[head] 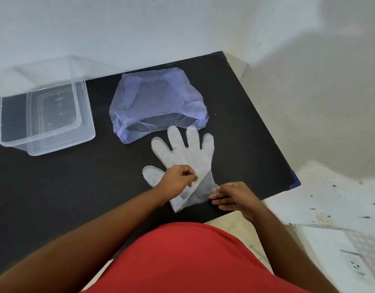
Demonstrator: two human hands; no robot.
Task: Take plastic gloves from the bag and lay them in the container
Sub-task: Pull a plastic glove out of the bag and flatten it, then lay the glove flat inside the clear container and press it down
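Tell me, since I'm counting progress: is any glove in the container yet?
No: the clear container holds nothing, and the glove lies flat on the black table.

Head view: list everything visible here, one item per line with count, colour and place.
table: one, black, fills the middle, corner toward the right
container: one, clear, far left of the table, open, nothing visible inside
bag: one, pale blue see-through, table centre, mouth toward the person
glove: one, clear, flat on the table in front of the bag
wall: white, behind the table
wall socket: one, white, lower right
red garment: one, bottom centre
left hand: pinching the glove's palm
right hand: at the glove's cuff
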